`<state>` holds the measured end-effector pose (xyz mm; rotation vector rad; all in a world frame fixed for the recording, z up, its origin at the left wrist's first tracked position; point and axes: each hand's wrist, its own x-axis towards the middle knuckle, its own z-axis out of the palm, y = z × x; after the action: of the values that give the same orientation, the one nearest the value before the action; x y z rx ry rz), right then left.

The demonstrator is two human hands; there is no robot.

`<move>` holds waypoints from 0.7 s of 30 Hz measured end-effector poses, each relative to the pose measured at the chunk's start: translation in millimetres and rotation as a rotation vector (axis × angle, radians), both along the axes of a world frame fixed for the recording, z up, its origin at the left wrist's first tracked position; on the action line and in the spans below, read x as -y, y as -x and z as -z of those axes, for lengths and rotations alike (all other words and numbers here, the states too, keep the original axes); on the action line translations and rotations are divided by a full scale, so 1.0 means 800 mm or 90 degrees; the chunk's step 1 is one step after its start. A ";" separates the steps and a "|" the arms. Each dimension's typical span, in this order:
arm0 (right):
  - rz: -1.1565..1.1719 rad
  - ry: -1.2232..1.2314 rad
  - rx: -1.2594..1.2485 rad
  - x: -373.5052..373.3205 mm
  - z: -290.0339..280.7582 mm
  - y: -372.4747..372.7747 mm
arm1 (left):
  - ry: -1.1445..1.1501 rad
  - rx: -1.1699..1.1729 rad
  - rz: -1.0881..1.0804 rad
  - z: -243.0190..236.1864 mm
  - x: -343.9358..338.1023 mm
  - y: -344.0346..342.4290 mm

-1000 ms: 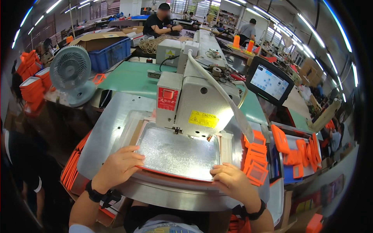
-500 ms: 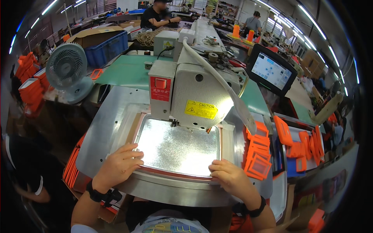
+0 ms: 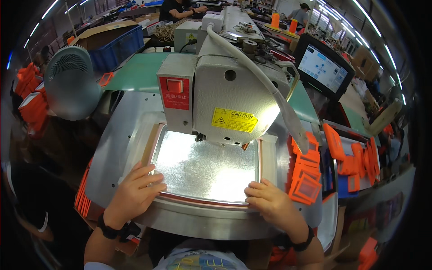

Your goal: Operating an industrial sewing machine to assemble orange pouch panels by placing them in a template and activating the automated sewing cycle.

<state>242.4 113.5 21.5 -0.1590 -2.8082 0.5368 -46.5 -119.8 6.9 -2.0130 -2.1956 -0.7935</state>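
A shiny silver rectangular plate (image 3: pixel 204 168) with rounded corners lies flat inside a reddish-brown edged frame (image 3: pixel 198 199) on the machine bed. Above its far edge stands the grey head of a sewing machine (image 3: pixel 225 90). My left hand (image 3: pixel 138 191) rests on the plate's near left corner, fingers stretched out and a little spread over the rim. At the near right corner, my right hand (image 3: pixel 272 202) lies with lightly bent fingertips on the rim. Neither hand is lifting anything. The undersides of both hands are hidden.
Orange rectangular frames (image 3: pixel 307 173) lie piled on the bed's right side, with more orange pieces in a tray (image 3: pixel 355 157) beyond. A tilted control screen (image 3: pixel 323 67) stands at right. A fan (image 3: pixel 72 85) and blue crate (image 3: pixel 117 47) are at left. Another person (image 3: pixel 177 10) sits behind.
The whole view has shifted, and the machine head looks larger. My left fingers have spread slightly farther along the left rim. My right hand stays at its corner; the plate looks unmoved in its frame.
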 end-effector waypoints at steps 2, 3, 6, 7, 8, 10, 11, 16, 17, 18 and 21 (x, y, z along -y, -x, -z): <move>-0.007 0.001 -0.002 -0.001 0.001 0.001 | 0.017 -0.007 -0.014 0.001 0.001 -0.002; -0.003 -0.013 0.007 0.001 0.002 0.001 | 0.033 -0.004 -0.023 0.001 0.002 -0.005; 0.002 -0.039 0.032 0.005 0.004 -0.001 | 0.096 -0.054 -0.019 -0.024 -0.004 -0.015; -0.001 -0.035 0.038 0.003 0.007 -0.001 | 0.118 -0.082 -0.010 -0.034 -0.011 -0.016; -0.002 -0.036 0.039 0.001 0.006 -0.001 | 0.194 -0.082 0.021 -0.041 -0.019 -0.012; -0.015 -0.043 0.046 0.001 -0.002 0.004 | 0.347 -0.082 0.082 -0.056 -0.037 -0.005; -0.018 -0.043 0.054 0.000 -0.006 0.004 | 0.344 -0.104 0.104 -0.059 -0.055 -0.003; -0.006 -0.037 0.052 -0.001 0.000 0.001 | 0.106 -0.153 0.244 -0.011 -0.140 0.015; -0.003 -0.032 0.051 0.000 0.002 0.001 | 0.157 -0.117 0.255 -0.009 -0.151 0.017; -0.001 -0.024 0.046 0.001 0.003 0.001 | 0.207 -0.080 0.270 -0.010 -0.164 0.019; -0.003 -0.008 0.038 -0.001 0.002 0.001 | 0.332 0.018 0.289 -0.023 -0.185 0.017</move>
<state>241.7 114.0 20.1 -0.1684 -2.8700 0.5246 -60.0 28.0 25.2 -2.8219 -2.1479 -0.2752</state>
